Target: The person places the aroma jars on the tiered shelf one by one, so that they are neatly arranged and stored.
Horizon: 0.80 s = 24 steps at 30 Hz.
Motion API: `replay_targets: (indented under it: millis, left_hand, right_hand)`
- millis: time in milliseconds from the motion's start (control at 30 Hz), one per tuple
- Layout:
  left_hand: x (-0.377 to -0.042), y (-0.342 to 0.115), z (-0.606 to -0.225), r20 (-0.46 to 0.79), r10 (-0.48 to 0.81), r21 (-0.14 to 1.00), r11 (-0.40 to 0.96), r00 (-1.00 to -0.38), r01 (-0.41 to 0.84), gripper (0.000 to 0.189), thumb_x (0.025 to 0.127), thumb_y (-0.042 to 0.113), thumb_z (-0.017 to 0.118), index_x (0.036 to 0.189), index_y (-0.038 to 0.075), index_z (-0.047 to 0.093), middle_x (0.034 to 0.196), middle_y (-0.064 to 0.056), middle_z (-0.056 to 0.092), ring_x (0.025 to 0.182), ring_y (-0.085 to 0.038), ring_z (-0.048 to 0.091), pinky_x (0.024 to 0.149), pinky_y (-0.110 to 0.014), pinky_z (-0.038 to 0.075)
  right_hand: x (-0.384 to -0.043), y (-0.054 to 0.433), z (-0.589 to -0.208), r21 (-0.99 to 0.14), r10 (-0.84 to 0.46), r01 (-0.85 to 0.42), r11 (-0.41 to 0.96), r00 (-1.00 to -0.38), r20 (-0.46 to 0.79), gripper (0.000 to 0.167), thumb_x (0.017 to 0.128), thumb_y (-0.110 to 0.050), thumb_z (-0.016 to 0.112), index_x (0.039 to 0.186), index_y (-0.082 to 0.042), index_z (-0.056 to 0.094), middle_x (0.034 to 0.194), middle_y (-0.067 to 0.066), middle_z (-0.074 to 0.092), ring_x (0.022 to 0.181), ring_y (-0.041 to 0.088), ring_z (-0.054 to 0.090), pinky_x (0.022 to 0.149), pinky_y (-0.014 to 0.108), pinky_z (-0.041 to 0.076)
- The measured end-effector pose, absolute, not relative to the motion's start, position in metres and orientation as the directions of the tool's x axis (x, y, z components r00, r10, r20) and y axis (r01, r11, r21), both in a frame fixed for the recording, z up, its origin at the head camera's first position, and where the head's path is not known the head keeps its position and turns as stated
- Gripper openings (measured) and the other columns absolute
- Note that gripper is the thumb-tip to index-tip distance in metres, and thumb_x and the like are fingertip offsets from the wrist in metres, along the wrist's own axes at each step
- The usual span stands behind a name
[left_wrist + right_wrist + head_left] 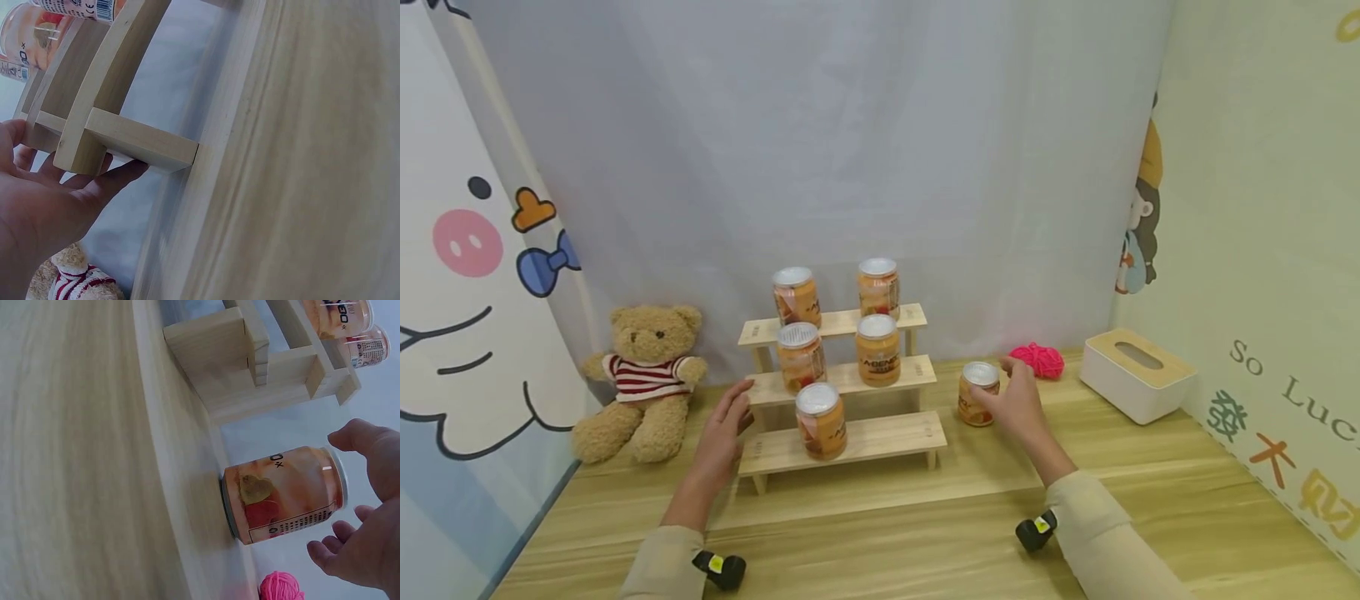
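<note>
My right hand [1017, 404] is spread around a peach-coloured can [977, 407] with a silver lid, upright on the table right of the stand. In the right wrist view, the thumb is near the rim of this can [284, 495], and the fingers stand off its other side. At the left end of the three-tier wooden stand [880, 437], my left hand [721, 433] has its fingers extended along the step ends. The left wrist view shows that hand [56, 194] right by the stand's end [140, 139]. Similar cans stand on all three steps, including one [821, 423] on the lowest.
A teddy bear [651, 375] in a striped shirt sits on the left. Behind the right hand lies a ball of pink yarn [1039, 361], and a white tissue box [1135, 379] with a wooden lid stands farther right. A grey curtain [835, 150] hangs at the back.
</note>
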State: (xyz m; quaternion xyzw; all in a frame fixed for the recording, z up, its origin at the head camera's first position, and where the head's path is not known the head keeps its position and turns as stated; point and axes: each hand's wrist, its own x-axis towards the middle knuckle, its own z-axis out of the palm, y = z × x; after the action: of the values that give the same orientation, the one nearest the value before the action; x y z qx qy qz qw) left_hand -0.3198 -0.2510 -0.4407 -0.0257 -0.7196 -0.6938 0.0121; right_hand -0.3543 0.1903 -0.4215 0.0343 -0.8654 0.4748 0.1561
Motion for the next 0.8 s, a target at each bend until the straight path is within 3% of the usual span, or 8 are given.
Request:
replay_targets:
  millis: [100,167,233,300,400,633,667,800]
  left_hand:
    - [-0.321,-0.25,-0.441,0.057,0.018,0.998,0.026,-0.998,0.058,0.06,0.107,0.051,0.035,0.159,0.022,0.026,0.165,-0.013,0.01,0.148,-0.038,0.019,0.09,-0.046,0.047]
    - [-0.322,-0.25,-0.442,0.057,0.013,0.998,0.027,-0.998,0.058,0.06,0.107,0.051,0.035,0.159,0.022,0.026,0.165,-0.013,0.011,0.148,-0.038,0.02,0.061,-0.031,0.041]
    - [-0.322,-0.251,-0.442,0.058,0.01,0.998,0.032,-0.998,0.058,0.059,0.107,0.051,0.034,0.158,0.022,0.027,0.165,-0.014,0.011,0.148,-0.038,0.02,0.054,-0.031,0.03]
    - [-0.322,-0.251,-0.443,0.058,0.011,0.998,0.021,-0.998,0.059,0.059,0.107,0.051,0.035,0.158,0.021,0.027,0.165,-0.015,0.011,0.148,-0.039,0.019,0.075,-0.035,0.047]
    - [-0.322,-0.25,-0.443,0.059,0.004,0.998,0.015,-0.998,0.059,0.06,0.108,0.05,0.035,0.158,0.02,0.027,0.165,-0.014,0.011,0.147,-0.039,0.019,0.107,-0.06,0.031]
    - [-0.322,-0.25,-0.444,0.057,-0.008,0.998,0.02,-0.998,0.057,0.058,0.108,0.049,0.034,0.158,0.021,0.027,0.165,-0.014,0.011,0.147,-0.039,0.02,0.105,-0.055,0.035]
    - [-0.322,-0.25,-0.443,0.055,-0.007,0.998,0.021,-0.998,0.055,0.059,0.108,0.05,0.034,0.158,0.021,0.027,0.165,-0.014,0.011,0.147,-0.039,0.019,0.108,-0.061,0.027]
    - [-0.322,-0.25,-0.444,0.05,-0.01,0.998,0.035,-0.999,0.05,0.058,0.108,0.05,0.034,0.158,0.022,0.028,0.165,-0.014,0.012,0.147,-0.038,0.021,0.073,-0.034,0.045]
  right_hand:
    - [-0.36,0.192,-0.426,-0.83,0.093,-0.194,0.523,-0.955,0.281,0.08,0.088,-0.022,0.076,0.144,0.013,0.031,0.14,0.032,0.038,0.134,0.045,0.037,0.108,0.055,0.034]
    - [-0.364,0.193,-0.429,-0.84,0.093,-0.185,0.51,-0.959,0.268,0.082,0.088,-0.022,0.076,0.146,0.013,0.029,0.14,0.032,0.039,0.133,0.044,0.037,0.108,0.055,0.034]
    - [-0.368,0.193,-0.432,-0.851,0.09,-0.173,0.496,-0.965,0.248,0.083,0.088,-0.022,0.076,0.146,0.013,0.028,0.139,0.032,0.039,0.132,0.044,0.038,0.108,0.055,0.035]
    - [-0.372,0.194,-0.434,-0.863,0.08,-0.164,0.478,-0.97,0.229,0.084,0.088,-0.022,0.076,0.147,0.012,0.026,0.14,0.032,0.039,0.132,0.043,0.039,0.108,0.055,0.035]
    - [-0.375,0.195,-0.437,-0.881,0.059,-0.163,0.445,-0.976,0.21,0.083,0.089,-0.021,0.076,0.146,0.012,0.026,0.139,0.032,0.039,0.132,0.043,0.04,0.108,0.055,0.035]
    - [-0.382,0.194,-0.442,-0.904,0.028,-0.171,0.391,-0.98,0.197,0.068,0.091,-0.017,0.074,0.139,0.012,0.035,0.133,0.029,0.047,0.126,0.042,0.047,0.106,0.053,0.038]
    - [-0.383,0.193,-0.444,-0.904,0.03,-0.17,0.391,-0.98,0.197,0.067,0.091,-0.017,0.074,0.139,0.011,0.036,0.132,0.029,0.048,0.126,0.041,0.048,0.106,0.053,0.039]
    - [-0.384,0.193,-0.447,-0.901,0.031,-0.189,0.391,-0.975,0.219,0.064,0.092,-0.019,0.074,0.138,0.009,0.041,0.131,0.027,0.049,0.122,0.04,0.05,0.102,0.052,0.041]
